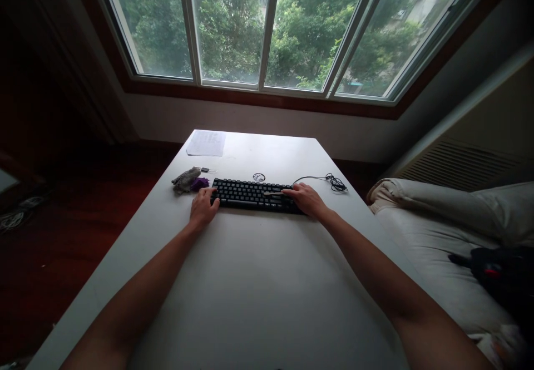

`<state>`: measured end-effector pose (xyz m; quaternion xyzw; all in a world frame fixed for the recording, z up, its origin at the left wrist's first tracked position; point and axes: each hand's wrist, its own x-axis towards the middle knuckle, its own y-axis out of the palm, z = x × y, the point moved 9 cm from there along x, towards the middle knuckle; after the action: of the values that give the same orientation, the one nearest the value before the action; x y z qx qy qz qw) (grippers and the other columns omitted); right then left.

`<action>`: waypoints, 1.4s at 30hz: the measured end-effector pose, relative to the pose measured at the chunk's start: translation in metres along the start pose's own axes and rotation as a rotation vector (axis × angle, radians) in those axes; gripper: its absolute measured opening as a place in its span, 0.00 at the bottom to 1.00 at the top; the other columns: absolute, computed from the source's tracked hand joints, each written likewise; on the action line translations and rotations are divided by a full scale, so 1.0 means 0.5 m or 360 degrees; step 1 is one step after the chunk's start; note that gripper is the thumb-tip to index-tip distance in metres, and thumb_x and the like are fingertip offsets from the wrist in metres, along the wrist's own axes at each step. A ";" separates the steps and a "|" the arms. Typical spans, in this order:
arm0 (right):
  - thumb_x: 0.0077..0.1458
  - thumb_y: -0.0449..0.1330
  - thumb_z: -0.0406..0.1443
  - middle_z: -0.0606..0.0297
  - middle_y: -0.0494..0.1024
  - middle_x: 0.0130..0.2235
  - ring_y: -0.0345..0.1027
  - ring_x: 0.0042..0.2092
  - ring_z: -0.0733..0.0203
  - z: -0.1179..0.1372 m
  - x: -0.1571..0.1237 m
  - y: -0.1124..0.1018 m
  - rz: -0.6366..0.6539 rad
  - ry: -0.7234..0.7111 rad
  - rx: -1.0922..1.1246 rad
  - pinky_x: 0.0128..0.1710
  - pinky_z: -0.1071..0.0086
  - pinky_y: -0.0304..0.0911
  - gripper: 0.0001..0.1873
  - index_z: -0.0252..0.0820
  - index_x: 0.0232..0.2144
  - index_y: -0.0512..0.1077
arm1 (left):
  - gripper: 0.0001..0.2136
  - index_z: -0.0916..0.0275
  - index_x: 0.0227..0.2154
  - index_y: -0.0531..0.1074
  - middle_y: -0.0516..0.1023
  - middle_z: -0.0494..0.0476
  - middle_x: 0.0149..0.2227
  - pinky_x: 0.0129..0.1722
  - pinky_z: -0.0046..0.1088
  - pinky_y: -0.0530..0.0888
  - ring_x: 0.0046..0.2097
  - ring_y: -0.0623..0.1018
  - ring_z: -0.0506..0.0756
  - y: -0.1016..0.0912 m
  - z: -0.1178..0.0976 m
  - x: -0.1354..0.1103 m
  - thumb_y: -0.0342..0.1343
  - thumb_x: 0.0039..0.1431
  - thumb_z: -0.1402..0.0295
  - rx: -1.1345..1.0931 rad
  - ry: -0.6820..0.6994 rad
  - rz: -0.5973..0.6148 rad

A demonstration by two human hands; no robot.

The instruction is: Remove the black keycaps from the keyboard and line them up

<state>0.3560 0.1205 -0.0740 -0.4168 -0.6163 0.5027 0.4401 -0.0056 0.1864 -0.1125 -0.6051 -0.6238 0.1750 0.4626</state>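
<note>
A black keyboard [250,193] lies flat across the white table. My left hand [204,207] grips its left end, thumb at the front edge and fingers at the top corner. In my right hand [306,198], near the right end, is a thin light-coloured stick-like tool [273,193], pinched between the fingers. The tool points left over the keys; whether its tip touches them I cannot tell. Behind the left hand lie a grey rag [186,181] and a purple cloth [199,183].
A coiled black cable [336,183] lies to the right on the table [258,281]. Behind the keyboard sits a small ring-shaped object [259,177]. Paper sheets [206,143] rest at the far left. A covered bed or sofa [434,236] stands at right, below the window [300,36].
</note>
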 end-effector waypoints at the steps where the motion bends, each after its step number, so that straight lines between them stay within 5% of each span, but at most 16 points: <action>1: 0.68 0.50 0.34 0.57 0.75 0.43 0.63 0.45 0.55 0.011 0.007 -0.001 0.0002 -0.0006 0.0014 0.42 0.67 0.53 0.22 0.56 0.59 0.71 | 0.19 0.57 0.56 0.70 0.70 0.61 0.55 0.57 0.41 0.70 0.55 0.73 0.62 -0.001 0.001 0.000 0.53 0.62 0.64 -0.0002 -0.0001 -0.0002; 19: 0.68 0.47 0.33 0.54 0.74 0.48 0.64 0.49 0.53 0.273 0.178 -0.013 0.0060 -0.0131 0.0186 0.47 0.66 0.58 0.26 0.54 0.64 0.65 | 0.24 0.58 0.62 0.64 0.70 0.61 0.57 0.58 0.42 0.69 0.57 0.72 0.62 -0.007 -0.006 0.004 0.53 0.62 0.64 -0.0054 0.0000 -0.0003; 42: 0.67 0.49 0.35 0.57 0.76 0.47 0.68 0.49 0.54 0.339 0.198 -0.040 0.0070 -0.0125 0.0257 0.46 0.66 0.63 0.21 0.56 0.57 0.72 | 0.24 0.60 0.62 0.63 0.69 0.63 0.59 0.58 0.42 0.70 0.57 0.72 0.63 -0.001 -0.018 -0.001 0.52 0.63 0.63 -0.0018 0.0037 0.0007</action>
<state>0.1650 0.1695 -0.0602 -0.3734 -0.5812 0.5763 0.4366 0.0011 0.1828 -0.1080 -0.6111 -0.6182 0.1653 0.4660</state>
